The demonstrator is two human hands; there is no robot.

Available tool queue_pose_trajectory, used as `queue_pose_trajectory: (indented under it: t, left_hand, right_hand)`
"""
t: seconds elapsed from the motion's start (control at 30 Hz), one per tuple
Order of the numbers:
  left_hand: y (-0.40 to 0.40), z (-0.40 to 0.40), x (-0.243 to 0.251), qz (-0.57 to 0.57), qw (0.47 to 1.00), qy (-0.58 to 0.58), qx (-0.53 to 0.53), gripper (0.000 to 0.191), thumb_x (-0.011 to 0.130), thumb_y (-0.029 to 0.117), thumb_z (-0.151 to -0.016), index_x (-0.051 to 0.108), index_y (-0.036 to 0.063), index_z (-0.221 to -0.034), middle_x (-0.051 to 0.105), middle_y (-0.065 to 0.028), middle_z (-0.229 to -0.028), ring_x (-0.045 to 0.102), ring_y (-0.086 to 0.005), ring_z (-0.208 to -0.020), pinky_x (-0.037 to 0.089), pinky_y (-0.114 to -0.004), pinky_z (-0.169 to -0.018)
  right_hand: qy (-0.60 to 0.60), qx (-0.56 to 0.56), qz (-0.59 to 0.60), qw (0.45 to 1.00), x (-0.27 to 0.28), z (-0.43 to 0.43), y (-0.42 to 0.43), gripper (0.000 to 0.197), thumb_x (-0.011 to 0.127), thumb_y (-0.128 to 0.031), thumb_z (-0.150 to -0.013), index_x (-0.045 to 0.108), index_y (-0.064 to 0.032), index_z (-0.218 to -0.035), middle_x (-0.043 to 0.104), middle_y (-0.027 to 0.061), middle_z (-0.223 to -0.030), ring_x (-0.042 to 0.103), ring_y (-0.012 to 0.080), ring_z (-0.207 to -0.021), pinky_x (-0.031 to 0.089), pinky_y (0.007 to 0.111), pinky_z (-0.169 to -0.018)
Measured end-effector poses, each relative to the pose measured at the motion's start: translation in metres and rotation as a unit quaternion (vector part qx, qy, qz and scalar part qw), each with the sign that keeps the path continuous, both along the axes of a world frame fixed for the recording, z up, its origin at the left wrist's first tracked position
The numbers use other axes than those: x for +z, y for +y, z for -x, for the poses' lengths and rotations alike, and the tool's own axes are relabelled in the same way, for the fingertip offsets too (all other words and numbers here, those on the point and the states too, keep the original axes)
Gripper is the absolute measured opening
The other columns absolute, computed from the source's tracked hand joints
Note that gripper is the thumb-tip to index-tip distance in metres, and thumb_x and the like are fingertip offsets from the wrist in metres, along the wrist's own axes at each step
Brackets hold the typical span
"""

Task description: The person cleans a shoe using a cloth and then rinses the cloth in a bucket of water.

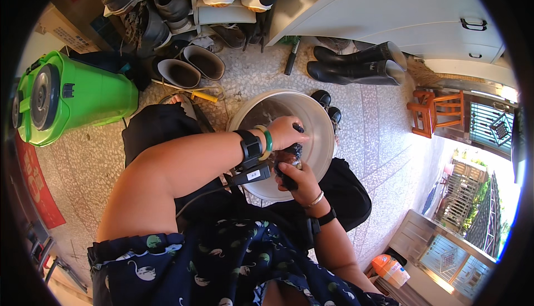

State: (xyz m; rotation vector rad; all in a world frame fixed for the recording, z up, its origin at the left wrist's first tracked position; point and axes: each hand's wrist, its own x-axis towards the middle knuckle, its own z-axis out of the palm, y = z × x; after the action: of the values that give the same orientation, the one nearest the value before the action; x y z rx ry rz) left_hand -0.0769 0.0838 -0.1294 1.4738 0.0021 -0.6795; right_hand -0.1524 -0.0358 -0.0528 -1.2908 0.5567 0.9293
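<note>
A white round plastic bucket (319,155) stands on the floor between the knees, under both hands. My left hand (285,133) reaches across from the left over its mouth. Its fingers are curled around the upper end of a dark, wet-looking object (295,150) with a reddish-brown patch; its exact kind is unclear. Just below, my right hand (301,176) grips the same object's lower end, the thumb lying across it. Black straps circle both wrists, and a green bangle (268,139) sits on the left one. A black device (250,176) with a cable lies below the left wrist.
A green wheeled bin (98,91) lies at the left. Black rubber boots (354,70) lie beyond the bucket, near a white cabinet (388,9). Shoes fill a rack (225,15) at the top. A yellow-handled tool (204,96) and a wooden chair (425,112) are also on the floor.
</note>
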Motion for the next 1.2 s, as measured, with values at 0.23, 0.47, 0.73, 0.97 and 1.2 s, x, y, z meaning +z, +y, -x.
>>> queue_pose_trajectory:
  t: [0.23, 0.47, 0.73, 0.97, 1.2]
  left_hand:
    - [-0.009, 0.006, -0.012, -0.153, 0.985, -0.035, 0.07, 0.024, 0.063, 0.015, -0.064, 0.053, 0.0049, -0.083, 0.06, -0.0159, -0.079, 0.059, -0.0341, -0.078, 0.046, -0.038, -0.069]
    - [-0.011, 0.008, -0.025, -0.219, 0.976, -0.011, -0.001, 0.026, 0.06, 0.014, -0.068, 0.055, 0.0032, -0.091, 0.061, -0.02, -0.089, 0.058, -0.0355, -0.087, 0.046, -0.038, -0.076]
    - [-0.015, -0.006, -0.021, -0.173, 0.984, 0.04, 0.013, 0.053, 0.071, 0.033, -0.062, 0.054, 0.0002, -0.1, 0.059, -0.0196, -0.098, 0.058, -0.0296, -0.096, 0.045, -0.034, -0.083]
    - [-0.006, -0.002, 0.012, -0.209, 0.97, 0.126, -0.015, 0.12, 0.076, 0.063, -0.048, 0.024, -0.0056, -0.132, 0.032, -0.0284, -0.132, 0.04, -0.0366, -0.119, 0.035, -0.036, -0.099]
    - [-0.008, 0.01, 0.033, -0.023, 0.987, 0.154, -0.036, 0.103, 0.079, 0.049, -0.059, 0.022, 0.0005, -0.13, 0.047, -0.0153, -0.116, 0.053, -0.0229, -0.1, 0.05, -0.032, -0.069]
  right_hand:
    - [-0.04, 0.054, 0.117, 0.991, -0.02, -0.009, 0.011, 0.026, 0.064, -0.015, -0.078, 0.049, -0.0021, -0.096, 0.054, 0.0044, -0.07, 0.051, 0.0122, -0.049, 0.038, 0.023, -0.038]
    - [-0.034, 0.176, 0.264, 0.948, -0.046, -0.007, 0.015, 0.053, 0.071, -0.026, -0.072, 0.042, 0.0052, -0.103, 0.06, 0.0106, -0.078, 0.06, 0.0167, -0.06, 0.046, 0.028, -0.046]
    - [-0.103, 0.208, 0.289, 0.929, -0.046, -0.018, -0.022, 0.069, 0.076, -0.032, -0.065, 0.04, 0.0099, -0.107, 0.062, 0.0149, -0.092, 0.062, 0.0219, -0.084, 0.048, 0.031, -0.071]
    - [-0.243, 0.193, 0.484, 0.818, -0.016, 0.002, -0.049, 0.079, 0.076, -0.029, -0.062, 0.037, 0.0083, -0.12, 0.058, 0.0236, -0.103, 0.06, 0.032, -0.094, 0.047, 0.035, -0.08]
    - [-0.296, 0.074, 0.398, 0.865, -0.009, 0.018, -0.035, 0.072, 0.075, -0.025, -0.066, 0.04, 0.0056, -0.12, 0.058, 0.018, -0.103, 0.058, 0.0259, -0.094, 0.047, 0.032, -0.08]
